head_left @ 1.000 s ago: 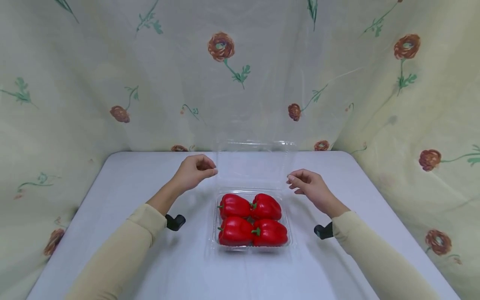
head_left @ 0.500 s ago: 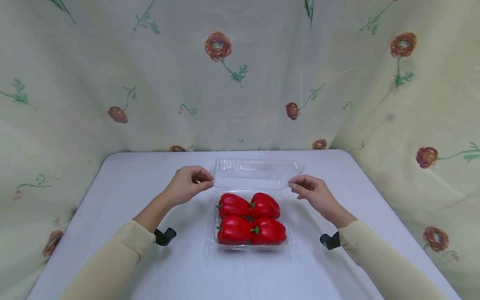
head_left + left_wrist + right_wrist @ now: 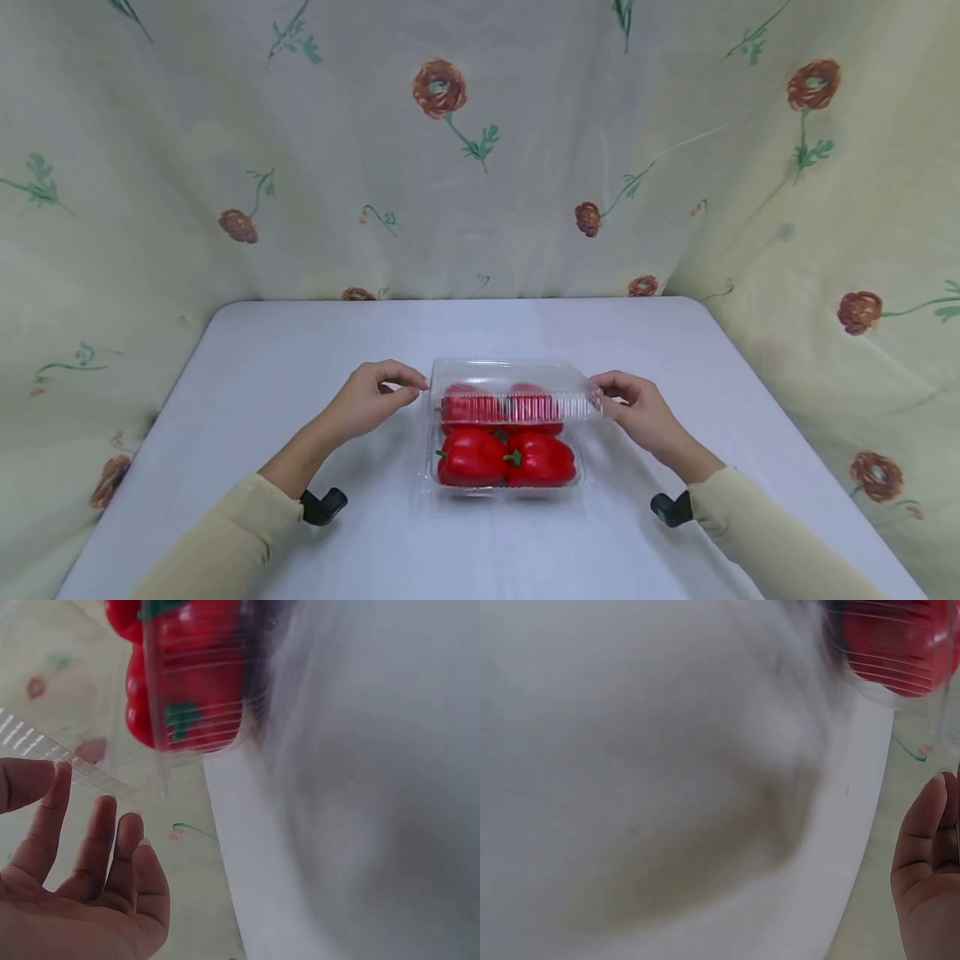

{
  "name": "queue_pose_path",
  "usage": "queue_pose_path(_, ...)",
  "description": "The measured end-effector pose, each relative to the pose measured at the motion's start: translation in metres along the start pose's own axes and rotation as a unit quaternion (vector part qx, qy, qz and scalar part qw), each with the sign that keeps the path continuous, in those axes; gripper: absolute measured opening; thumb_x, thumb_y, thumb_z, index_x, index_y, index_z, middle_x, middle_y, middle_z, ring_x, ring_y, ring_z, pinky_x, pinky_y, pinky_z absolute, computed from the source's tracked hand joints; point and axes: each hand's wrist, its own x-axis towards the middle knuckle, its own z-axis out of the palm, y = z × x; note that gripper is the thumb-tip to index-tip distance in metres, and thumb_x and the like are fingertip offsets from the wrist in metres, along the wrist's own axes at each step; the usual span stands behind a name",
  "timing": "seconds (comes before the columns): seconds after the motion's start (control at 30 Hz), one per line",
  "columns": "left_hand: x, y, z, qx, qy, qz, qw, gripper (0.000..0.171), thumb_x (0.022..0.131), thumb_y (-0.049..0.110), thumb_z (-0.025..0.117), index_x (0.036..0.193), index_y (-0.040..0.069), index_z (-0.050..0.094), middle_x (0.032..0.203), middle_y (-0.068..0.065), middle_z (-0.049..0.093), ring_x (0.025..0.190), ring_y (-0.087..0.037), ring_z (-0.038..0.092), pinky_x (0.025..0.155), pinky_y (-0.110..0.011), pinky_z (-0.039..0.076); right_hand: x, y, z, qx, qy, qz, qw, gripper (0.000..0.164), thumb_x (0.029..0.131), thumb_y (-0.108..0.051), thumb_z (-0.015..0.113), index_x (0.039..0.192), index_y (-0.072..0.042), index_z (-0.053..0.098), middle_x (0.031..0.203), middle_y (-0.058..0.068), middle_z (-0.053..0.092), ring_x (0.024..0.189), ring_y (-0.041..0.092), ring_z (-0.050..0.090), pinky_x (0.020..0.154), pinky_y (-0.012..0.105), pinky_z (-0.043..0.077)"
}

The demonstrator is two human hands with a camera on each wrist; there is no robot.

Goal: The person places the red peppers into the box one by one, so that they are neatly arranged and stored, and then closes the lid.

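Observation:
A clear plastic clamshell container [image 3: 501, 492] sits mid-table, with several red bell peppers [image 3: 542, 463] in its base. Its hinged lid [image 3: 502, 373] is tilted forward over the rear peppers; the front ones are uncovered. My left hand [image 3: 371, 402] pinches the lid's left edge between thumb and index finger; in the left wrist view the hand's [image 3: 90, 885] other fingers are spread. My right hand [image 3: 639, 414] pinches the lid's right front corner with thumb and fingers. Only part of the right hand [image 3: 926, 877] shows in the right wrist view, its grip cut off by the frame.
The white table [image 3: 300, 342] extends around the container, with rounded far corners. A pale flowered curtain [image 3: 510, 167] hangs behind and along both sides. Black camera mounts [image 3: 324, 506] protrude from both wrists.
The lid has swung from upright behind the container forward and down over the rear peppers. Both hands moved with it, toward me and lower.

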Motion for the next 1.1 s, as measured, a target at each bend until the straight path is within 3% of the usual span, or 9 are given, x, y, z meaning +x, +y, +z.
queue_pose_path(0.23, -0.006, -0.006, 0.008, 0.006, 0.0, -0.01, 0.9999, 0.01, 0.09, 0.028, 0.074, 0.096, 0.021, 0.077, 0.118, 0.001, 0.065, 0.116, -0.021, 0.055, 0.086, -0.036, 0.053, -0.011, 0.007, 0.009, -0.019, -0.014, -0.028, 0.999, 0.021, 0.097, -0.013, 0.064, 0.117, -0.008, 0.068, 0.118, 0.008, 0.066, 0.104, 0.026, 0.06, 0.082, 0.028, 0.053)
queue_pose_path(0.43, -0.013, -0.014, 0.012, -0.007, -0.015, -0.011, 0.9998, 0.011, 0.085, 0.025, 0.079, 0.094, 0.019, 0.078, 0.122, -0.002, 0.063, 0.12, -0.024, 0.053, 0.084, -0.034, 0.053, -0.018, 0.015, 0.014, -0.017, -0.025, -0.041, 0.999, 0.024, 0.096, -0.011, 0.065, 0.119, -0.006, 0.068, 0.12, 0.01, 0.067, 0.107, 0.027, 0.061, 0.083, 0.028, 0.052)
queue_pose_path(0.73, -0.029, -0.016, 0.019, -0.024, -0.019, -0.028, 0.9992, 0.025, 0.084, 0.027, 0.08, 0.107, 0.019, 0.075, 0.121, -0.001, 0.061, 0.116, -0.025, 0.055, 0.086, -0.035, 0.052, -0.037, 0.015, 0.017, -0.028, -0.027, -0.011, 0.999, 0.028, 0.096, -0.016, 0.066, 0.123, -0.01, 0.066, 0.12, 0.007, 0.067, 0.104, 0.022, 0.062, 0.081, 0.028, 0.054)
queue_pose_path(0.93, -0.04, -0.018, 0.022, -0.056, -0.037, -0.036, 0.9971, 0.034, 0.086, 0.024, 0.078, 0.116, 0.012, 0.07, 0.12, -0.006, 0.064, 0.112, -0.026, 0.058, 0.089, -0.038, 0.05, -0.058, 0.01, 0.02, -0.015, -0.032, -0.006, 0.999, 0.035, 0.093, -0.022, 0.071, 0.125, -0.011, 0.065, 0.115, 0.005, 0.067, 0.099, 0.02, 0.062, 0.079, 0.028, 0.055)
queue_pose_path(1.1, -0.044, -0.02, 0.027, -0.061, -0.048, -0.037, 0.9963, 0.034, 0.088, 0.022, 0.076, 0.118, 0.009, 0.067, 0.115, -0.008, 0.066, 0.104, -0.022, 0.06, 0.088, -0.035, 0.051, -0.074, 0.011, 0.024, 0.016, -0.04, -0.009, 0.999, 0.037, 0.092, -0.016, 0.072, 0.127, -0.008, 0.062, 0.11, 0.01, 0.066, 0.096, 0.019, 0.064, 0.078, 0.028, 0.056)
